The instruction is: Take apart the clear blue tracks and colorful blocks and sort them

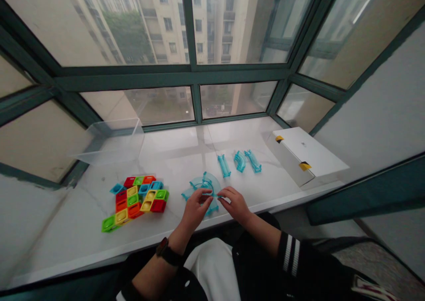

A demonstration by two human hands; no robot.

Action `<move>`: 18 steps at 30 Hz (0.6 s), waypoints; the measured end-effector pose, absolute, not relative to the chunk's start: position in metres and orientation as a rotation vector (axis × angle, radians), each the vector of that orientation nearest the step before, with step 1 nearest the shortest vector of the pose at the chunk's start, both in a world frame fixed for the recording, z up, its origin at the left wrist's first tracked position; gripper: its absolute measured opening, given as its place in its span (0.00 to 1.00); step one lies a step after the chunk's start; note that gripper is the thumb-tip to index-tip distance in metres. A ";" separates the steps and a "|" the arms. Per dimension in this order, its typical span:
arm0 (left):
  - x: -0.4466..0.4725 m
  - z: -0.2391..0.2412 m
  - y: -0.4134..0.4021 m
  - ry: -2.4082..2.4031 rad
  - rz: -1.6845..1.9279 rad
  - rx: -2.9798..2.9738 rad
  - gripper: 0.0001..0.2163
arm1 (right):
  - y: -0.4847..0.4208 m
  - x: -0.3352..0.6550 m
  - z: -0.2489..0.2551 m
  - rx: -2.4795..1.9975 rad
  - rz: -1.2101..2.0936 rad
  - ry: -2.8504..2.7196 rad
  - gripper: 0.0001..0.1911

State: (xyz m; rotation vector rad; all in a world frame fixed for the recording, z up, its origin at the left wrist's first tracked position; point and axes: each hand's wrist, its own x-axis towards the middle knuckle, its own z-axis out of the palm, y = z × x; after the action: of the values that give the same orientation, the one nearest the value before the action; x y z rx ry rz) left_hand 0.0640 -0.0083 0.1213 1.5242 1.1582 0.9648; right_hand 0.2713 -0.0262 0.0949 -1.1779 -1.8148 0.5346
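Note:
A round, clear blue plastic track piece (203, 187) lies on the white marble sill (172, 159) right in front of me. My left hand (195, 209) pinches its near left edge with thumb and fingers. From the right, my right hand (235, 202) grips the piece's near right edge. A black watch sits on my left wrist. Three more clear blue track pieces (239, 161), straight and curved, lie a little farther back and to the right.
A cluster of joined red, yellow, green, blue and orange hollow blocks (137, 198) lies at the left. A clear plastic bin (111, 142) stands at the back left, a white box (305, 156) at the right. Windows close the far side.

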 end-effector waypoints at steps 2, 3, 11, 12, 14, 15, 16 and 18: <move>0.058 0.121 -0.006 1.176 0.936 1.543 0.15 | -0.020 0.285 0.093 -1.215 0.487 -1.793 0.06; 0.054 0.120 -0.006 1.200 0.938 1.552 0.15 | -0.016 0.294 0.093 -1.241 0.458 -1.775 0.06; -0.011 0.078 -0.008 1.516 0.916 1.373 0.19 | 0.030 0.380 0.094 -1.512 0.269 -1.603 0.07; -0.019 0.070 -0.010 1.547 0.908 1.319 0.20 | 0.035 0.388 0.095 -1.543 0.255 -1.596 0.08; -0.031 0.056 -0.014 1.593 0.916 1.219 0.22 | 0.046 0.400 0.095 -1.603 0.224 -1.587 0.08; -0.034 0.051 -0.016 1.606 0.923 1.177 0.22 | 0.051 0.404 0.095 -1.629 0.212 -1.587 0.08; -0.036 0.047 -0.017 1.606 0.927 1.153 0.21 | 0.057 0.407 0.095 -1.654 0.201 -1.588 0.07; -0.037 0.045 -0.019 1.589 0.912 1.151 0.21 | 0.066 0.411 0.093 -1.698 0.189 -1.596 0.07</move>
State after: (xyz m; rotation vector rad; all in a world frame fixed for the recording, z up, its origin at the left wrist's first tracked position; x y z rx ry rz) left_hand -0.0371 -0.0191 0.0454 1.1514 1.5891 0.9116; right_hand 0.4108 0.0659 0.0931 -1.6976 -1.5961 0.1885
